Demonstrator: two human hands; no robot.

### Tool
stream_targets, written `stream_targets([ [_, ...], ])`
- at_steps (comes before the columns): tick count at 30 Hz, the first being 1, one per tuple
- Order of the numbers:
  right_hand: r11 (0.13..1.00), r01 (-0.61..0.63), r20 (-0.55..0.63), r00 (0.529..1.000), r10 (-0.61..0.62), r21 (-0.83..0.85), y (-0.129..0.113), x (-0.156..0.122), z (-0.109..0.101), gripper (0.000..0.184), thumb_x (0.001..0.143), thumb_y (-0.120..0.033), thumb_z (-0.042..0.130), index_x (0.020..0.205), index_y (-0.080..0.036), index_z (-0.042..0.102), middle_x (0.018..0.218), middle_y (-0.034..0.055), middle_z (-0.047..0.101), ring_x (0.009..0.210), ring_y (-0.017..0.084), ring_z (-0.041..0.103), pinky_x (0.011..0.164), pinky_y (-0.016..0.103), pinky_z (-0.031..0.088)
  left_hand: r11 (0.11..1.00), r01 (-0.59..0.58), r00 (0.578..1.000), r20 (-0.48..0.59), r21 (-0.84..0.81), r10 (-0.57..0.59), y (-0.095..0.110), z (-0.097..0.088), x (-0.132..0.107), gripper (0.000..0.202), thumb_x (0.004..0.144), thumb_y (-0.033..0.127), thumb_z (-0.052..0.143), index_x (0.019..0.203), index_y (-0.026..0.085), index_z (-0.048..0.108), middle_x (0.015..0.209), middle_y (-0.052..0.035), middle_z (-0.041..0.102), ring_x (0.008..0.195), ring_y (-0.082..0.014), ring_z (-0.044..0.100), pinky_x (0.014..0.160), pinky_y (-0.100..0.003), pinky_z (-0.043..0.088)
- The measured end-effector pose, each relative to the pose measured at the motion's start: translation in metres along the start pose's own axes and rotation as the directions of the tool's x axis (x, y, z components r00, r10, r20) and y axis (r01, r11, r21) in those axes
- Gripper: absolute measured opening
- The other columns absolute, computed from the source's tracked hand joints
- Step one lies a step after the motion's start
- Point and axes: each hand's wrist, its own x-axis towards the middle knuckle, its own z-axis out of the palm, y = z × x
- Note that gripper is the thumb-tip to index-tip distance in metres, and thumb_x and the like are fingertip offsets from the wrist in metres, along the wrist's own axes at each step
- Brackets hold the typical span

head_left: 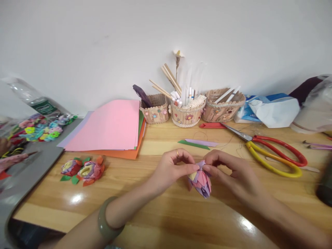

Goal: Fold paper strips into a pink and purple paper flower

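Observation:
Between my hands, above the wooden table, is a folded paper flower in pink, purple and pale yellow. My left hand pinches its upper edge between thumb and fingers. On the other side, my right hand also pinches the purple paper at the top, close to the left thumb. The fingertips hide part of that paper. Behind my hands lie narrow folded strips of paper, a green strip and a purple strip.
Two paper flowers lie left, before stacked coloured paper. Scissors with red and yellow handles rest at right. Decorated baskets line the wall, beside a tissue pack. A plastic bottle leans at far left.

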Motion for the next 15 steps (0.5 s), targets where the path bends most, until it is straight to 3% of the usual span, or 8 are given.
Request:
stream_targets([
  [10,0.977,0.141,-0.02,0.989,-0.146,-0.161,0.0039,-0.0037,-0.0002,0.006,0.082,-0.024,0.054,0.082,-0.02,0.059,0.068,-0.0006,0.064,0.06,0.011,0.059,0.055,0.021,0.047,0.996,-0.04,0.999,-0.014,0.084,0.042,0.0059,0.0049,-0.0044,0.016,0.062,0.021,0.067,0.066,0.013,0.054,0.066,0.0008,0.057,0.058,-0.0077,0.052,0.057,-0.022,0.043],
  [15,0.864,0.355,-0.042,0.918,-0.394,-0.358,0.0052,-0.0039,0.0008,0.007,0.08,-0.013,0.055,0.08,-0.018,0.059,0.069,0.0018,0.065,0.06,0.01,0.059,0.053,0.021,0.047,0.988,-0.095,0.992,-0.071,0.12,0.104,0.0052,0.0086,-0.0077,0.012,0.064,0.019,0.064,0.063,0.015,0.053,0.059,0.0022,0.055,0.055,-0.009,0.055,0.055,-0.022,0.043],
])
